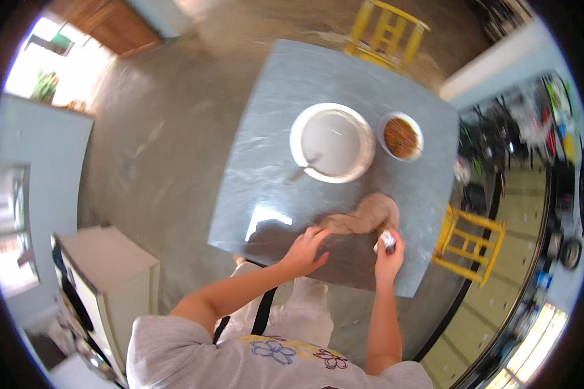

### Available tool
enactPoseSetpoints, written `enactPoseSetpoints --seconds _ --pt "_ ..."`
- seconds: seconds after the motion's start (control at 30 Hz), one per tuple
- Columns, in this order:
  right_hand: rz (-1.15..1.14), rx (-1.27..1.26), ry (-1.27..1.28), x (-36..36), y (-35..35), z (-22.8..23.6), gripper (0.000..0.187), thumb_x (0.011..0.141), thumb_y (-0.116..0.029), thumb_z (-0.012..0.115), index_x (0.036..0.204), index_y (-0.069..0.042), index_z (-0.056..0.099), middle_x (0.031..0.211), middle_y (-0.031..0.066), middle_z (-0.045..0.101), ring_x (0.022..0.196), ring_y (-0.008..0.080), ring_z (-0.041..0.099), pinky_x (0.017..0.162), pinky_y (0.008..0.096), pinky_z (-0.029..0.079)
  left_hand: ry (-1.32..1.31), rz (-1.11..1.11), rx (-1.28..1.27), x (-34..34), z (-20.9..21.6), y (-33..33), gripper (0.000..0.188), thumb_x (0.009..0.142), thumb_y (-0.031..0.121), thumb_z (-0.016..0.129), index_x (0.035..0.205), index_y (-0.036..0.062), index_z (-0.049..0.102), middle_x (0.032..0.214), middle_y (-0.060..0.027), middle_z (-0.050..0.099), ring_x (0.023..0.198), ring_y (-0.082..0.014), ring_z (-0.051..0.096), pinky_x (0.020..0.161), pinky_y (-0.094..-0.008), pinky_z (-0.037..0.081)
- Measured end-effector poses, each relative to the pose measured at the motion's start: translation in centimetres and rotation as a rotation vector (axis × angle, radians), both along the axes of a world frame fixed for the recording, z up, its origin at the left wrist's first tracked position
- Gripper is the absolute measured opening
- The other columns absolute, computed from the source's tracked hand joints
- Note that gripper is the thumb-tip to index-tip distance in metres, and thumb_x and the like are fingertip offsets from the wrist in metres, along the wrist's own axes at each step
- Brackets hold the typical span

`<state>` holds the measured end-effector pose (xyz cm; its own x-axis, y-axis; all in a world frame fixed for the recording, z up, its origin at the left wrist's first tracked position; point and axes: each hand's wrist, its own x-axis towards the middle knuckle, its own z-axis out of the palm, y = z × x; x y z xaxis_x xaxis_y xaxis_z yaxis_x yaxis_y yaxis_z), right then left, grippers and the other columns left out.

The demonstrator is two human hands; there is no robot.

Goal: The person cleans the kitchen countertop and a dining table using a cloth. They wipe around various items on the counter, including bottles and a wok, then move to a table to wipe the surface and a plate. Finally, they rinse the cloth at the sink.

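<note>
A thick, curved, pinkish-tan tube (374, 212), which looks soft, lies along the near right part of the grey table (256, 146). Its left end meets the fingertips of my left hand (303, 251), whose thumb and fingers are spread apart. At the tube's right end, my right hand (389, 259) is closed around a small white and dark thing (387, 241); blur hides its kind. Beyond the tube stands a large white basin (300, 139) of cloudy greyish-white liquid, with a spoon-like utensil (303, 170) leaning over its near rim. A smaller white bowl (419, 144) holds an orange-brown chopped mixture (400, 137).
One yellow chair (388, 35) stands at the table's far side, another yellow chair (470, 246) at its right. A cluttered counter with greenish cabinets (519, 214) runs along the right. A pale cabinet (110, 266) stands at the left, above a concrete floor (156, 139).
</note>
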<state>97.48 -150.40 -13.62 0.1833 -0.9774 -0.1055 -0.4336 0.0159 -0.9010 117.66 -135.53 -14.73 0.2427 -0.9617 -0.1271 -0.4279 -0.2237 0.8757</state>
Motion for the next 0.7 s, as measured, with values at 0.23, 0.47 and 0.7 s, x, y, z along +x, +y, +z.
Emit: enactPoseSetpoints --seconds 0.23,0.47,0.7 --pt "0.565 0.169 0.001 23.3 19.2 2.7 0.033 0.088 -0.009 0.069 0.12 -0.005 0.061 0.111 0.0062 0.059 0.093 0.0152 0.06 0.077 0.0278 0.051 -0.105 0.789 0.314 20.2 0.5 32.4 0.064 0.077 0.009 0.071 0.136 0.0092 0.047 0.121 -0.0171 0.054 0.092 -0.0307 0.063 0.078 -0.0444 0.053" --pt "0.814 0.102 -0.114 50.5 32.4 3.3 0.039 0.086 -0.001 0.069 0.123 -0.006 0.06 0.113 0.0044 0.058 0.099 0.014 0.059 0.083 0.0281 0.051 -0.55 0.984 0.343 40.9 5.6 47.1 0.038 0.075 0.018 0.07 0.113 0.016 0.069 0.146 -0.0181 0.037 0.137 -0.0468 0.026 0.113 -0.0544 0.027" --pt "0.886 -0.156 -0.041 73.7 31.9 6.9 0.042 0.083 0.002 0.07 0.123 -0.004 0.059 0.116 0.0073 0.057 0.097 0.0165 0.06 0.083 0.0293 0.052 -0.506 1.053 0.059 61.8 7.1 45.0 0.046 0.076 0.021 0.071 0.121 0.0222 0.064 0.148 -0.0163 0.035 0.138 -0.0481 0.022 0.111 -0.0636 0.022"
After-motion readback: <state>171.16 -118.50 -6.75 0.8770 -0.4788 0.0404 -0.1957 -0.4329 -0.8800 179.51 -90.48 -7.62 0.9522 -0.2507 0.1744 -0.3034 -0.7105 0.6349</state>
